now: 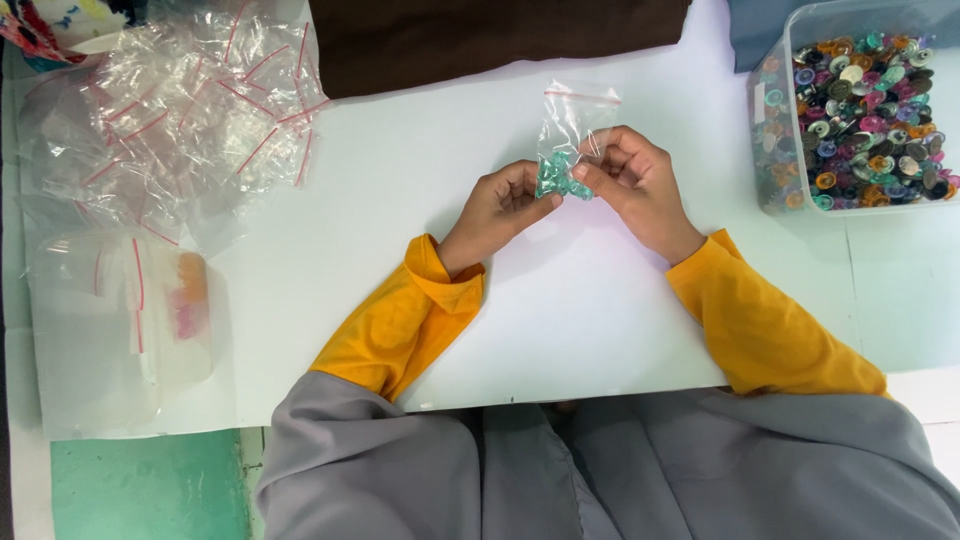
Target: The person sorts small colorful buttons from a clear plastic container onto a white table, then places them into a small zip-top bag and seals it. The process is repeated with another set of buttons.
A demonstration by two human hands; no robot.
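While both hands pinch the small clear plastic zip bag with a red seal strip [572, 135] above the white worktop [560, 300], the bag is best kept upright so nothing spills. In the head view, the left hand [497, 208] closes thumb and fingers on its lower edge; the right hand [632, 178] grips the side, fingers curled. The small teal-green plastic pieces [556, 178] bunch at the bottom, the top standing empty and crinkled.

The clear tub [800, 30] of mixed buttons is cut off at the right edge. The teal pieces [558, 180] inside the small bag [572, 120] are too small to identify. A brown cloth [480, 35] runs off the far edge.
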